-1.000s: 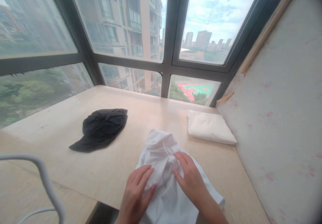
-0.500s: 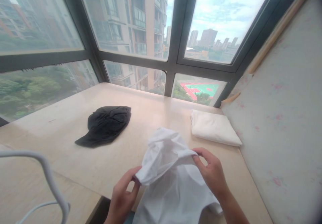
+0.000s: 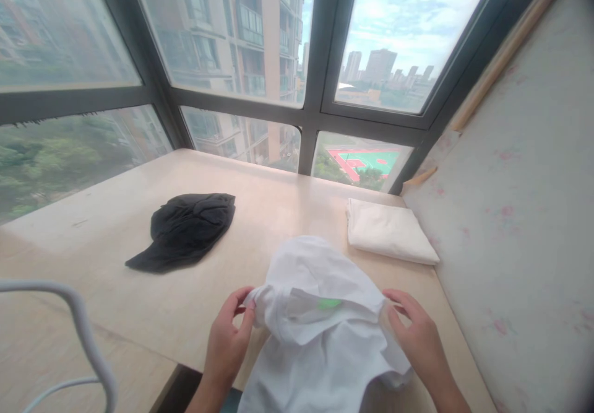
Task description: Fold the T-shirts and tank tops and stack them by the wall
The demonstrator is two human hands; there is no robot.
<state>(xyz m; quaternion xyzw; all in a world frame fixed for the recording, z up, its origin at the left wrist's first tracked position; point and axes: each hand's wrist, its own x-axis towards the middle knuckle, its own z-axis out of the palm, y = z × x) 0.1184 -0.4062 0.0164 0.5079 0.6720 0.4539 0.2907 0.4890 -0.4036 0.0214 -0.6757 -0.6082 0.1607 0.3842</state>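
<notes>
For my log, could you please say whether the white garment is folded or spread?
Loosely spread: the garment is rumpled, left hand and right hand holding its sides.

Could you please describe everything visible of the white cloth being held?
The white cloth looks like thin fabric, loosely wrinkled. Its rounded far part lies over the pale tabletop; a gap across the middle shows a green patch. The left hand pinches its left edge, the right hand its right edge, and the near part runs past the picture's bottom edge.
</notes>
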